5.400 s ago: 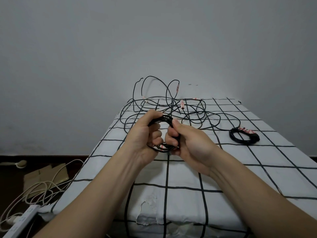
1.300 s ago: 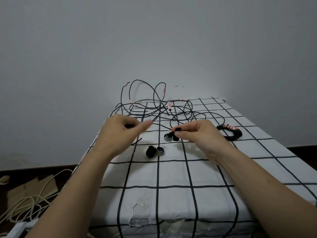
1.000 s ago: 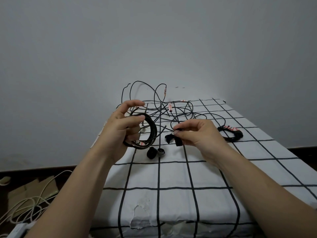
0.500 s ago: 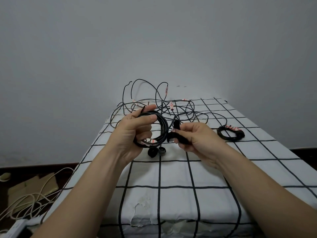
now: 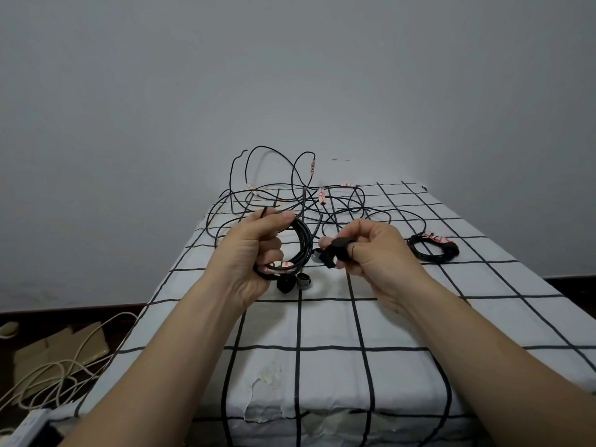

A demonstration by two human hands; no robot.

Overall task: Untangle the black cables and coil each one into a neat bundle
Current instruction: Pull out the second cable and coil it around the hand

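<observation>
The left hand [image 5: 248,253] is gripping the coiled cable [image 5: 303,240] above the checked sheet [image 5: 322,317]; the right hand [image 5: 377,250] is pinching what seems a black strap [image 5: 338,245]. Slackening mid-wrap is risking loops springing loose.

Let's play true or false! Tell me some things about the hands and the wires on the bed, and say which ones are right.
1. The left hand grips a coiled black cable. True.
2. The right hand holds nothing. False: its fingers pinch a black strap.
3. A tied bundle lies on the checked cloth, off to the right. True.
4. Every cable is already coiled up. False: a loose tangle lies at the far end of the cloth.
5. The cables on the floor are black. False: the floor cables are white.
</observation>
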